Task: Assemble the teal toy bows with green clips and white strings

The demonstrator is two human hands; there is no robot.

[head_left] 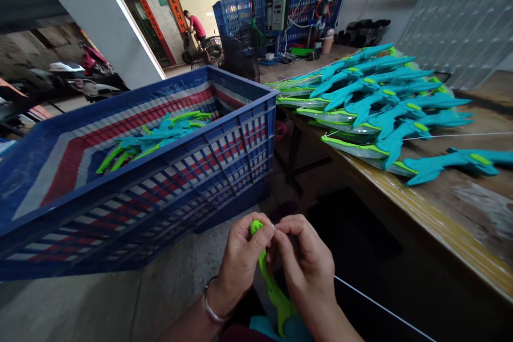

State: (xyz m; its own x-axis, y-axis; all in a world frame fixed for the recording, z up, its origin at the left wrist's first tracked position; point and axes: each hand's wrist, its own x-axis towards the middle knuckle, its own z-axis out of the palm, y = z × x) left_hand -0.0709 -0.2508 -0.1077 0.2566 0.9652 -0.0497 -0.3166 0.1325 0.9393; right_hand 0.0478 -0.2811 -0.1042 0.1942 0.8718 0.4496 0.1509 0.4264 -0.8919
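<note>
My left hand [243, 254] is closed round the tip of a green plastic limb [273, 291], thumb pressed against it. Below, the limb runs down to a teal part at the bottom edge. Close beside it, my right hand [306, 256] pinches a thin white string at the limb's tip, and the fingertips of both hands nearly touch. A length of white string [372, 299] stretches from behind my right hand to the lower right. The exact fastening at the tip is hidden by my fingers.
A large blue crate [240, 144] on the left holds several teal and green pieces [160, 136]. On the right, a wooden table [452, 208] bears a row of teal and green bow-like toys [401, 117]. A person [196, 26] is beside a scooter far back.
</note>
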